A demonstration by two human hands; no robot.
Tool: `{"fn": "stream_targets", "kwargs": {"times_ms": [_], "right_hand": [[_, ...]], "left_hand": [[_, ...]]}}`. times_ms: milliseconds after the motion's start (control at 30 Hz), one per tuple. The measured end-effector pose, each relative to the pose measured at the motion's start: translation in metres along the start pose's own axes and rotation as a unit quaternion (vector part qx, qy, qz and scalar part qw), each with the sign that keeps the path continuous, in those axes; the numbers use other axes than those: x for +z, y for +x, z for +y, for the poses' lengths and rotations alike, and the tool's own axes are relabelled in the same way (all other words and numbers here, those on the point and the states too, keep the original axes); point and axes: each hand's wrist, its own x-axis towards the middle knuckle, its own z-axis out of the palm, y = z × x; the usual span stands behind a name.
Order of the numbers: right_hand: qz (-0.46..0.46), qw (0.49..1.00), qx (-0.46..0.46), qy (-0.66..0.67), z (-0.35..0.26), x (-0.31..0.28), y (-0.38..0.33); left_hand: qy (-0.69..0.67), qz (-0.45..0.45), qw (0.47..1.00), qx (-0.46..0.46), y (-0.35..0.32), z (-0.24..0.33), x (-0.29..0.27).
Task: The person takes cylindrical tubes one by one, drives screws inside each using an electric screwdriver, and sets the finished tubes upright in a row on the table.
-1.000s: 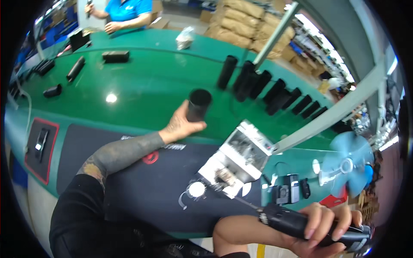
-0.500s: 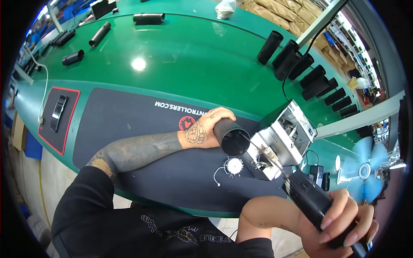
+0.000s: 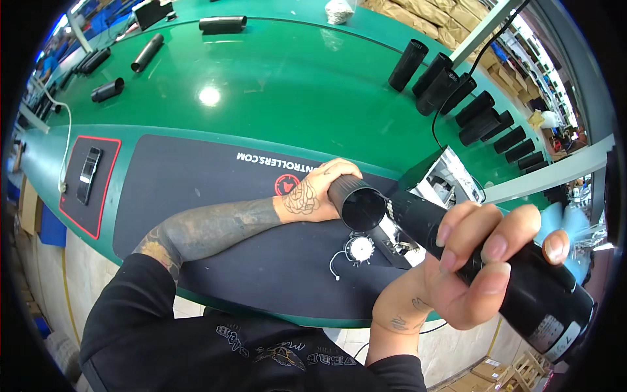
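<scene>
The left hand (image 3: 312, 195) is wrapped around a short black tube (image 3: 356, 202), and its grip is pressed tight on the tube. The tube is held tilted, just above the dark mat (image 3: 215, 196), with its open round end turned toward the camera. The right hand (image 3: 470, 261) is closed around a thick black power tool (image 3: 516, 281), with the fingers (image 3: 457, 235) curled over the top of it. The front end of the tool is held right beside the open end of the tube; whether the two touch cannot be told.

Just under the tube, a small round white part (image 3: 358, 248) with a thin wire is seen lying on the mat. Behind the tube and the tool, a metal box stand (image 3: 444, 179) is seen, and a black cable (image 3: 457, 78) is run up from it. A small black part (image 3: 87, 175) is laid in a red-edged tray (image 3: 73, 189) at the far left of the mat.

The mat is laid on a long green surface (image 3: 261, 85). A row of more black tubes (image 3: 470, 104) is laid out along the far right of the surface, well apart from the hands. A few other black tubes (image 3: 147, 52) are spread at the far left. Brown boxes (image 3: 450, 26) are stacked behind the surface.
</scene>
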Motion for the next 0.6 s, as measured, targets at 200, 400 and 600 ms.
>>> {"fn": "stream_targets", "kwargs": {"times_ms": [200, 400, 600], "right_hand": [[-0.014, 1.000, -0.001, -0.009, -0.002, 0.004, -0.002], [-0.022, 1.000, -0.013, -0.010, -0.002, 0.009, 0.002], [-0.007, 1.000, -0.024, -0.012, 0.006, 0.017, 0.001]], "left_hand": [[-0.003, -0.007, 1.000, -0.010, 0.000, 0.000, -0.002], [-0.005, -0.010, 1.000, -0.003, -0.001, 0.002, -0.005], [-0.017, -0.007, 1.000, -0.009, 0.000, 0.004, -0.005]]}}
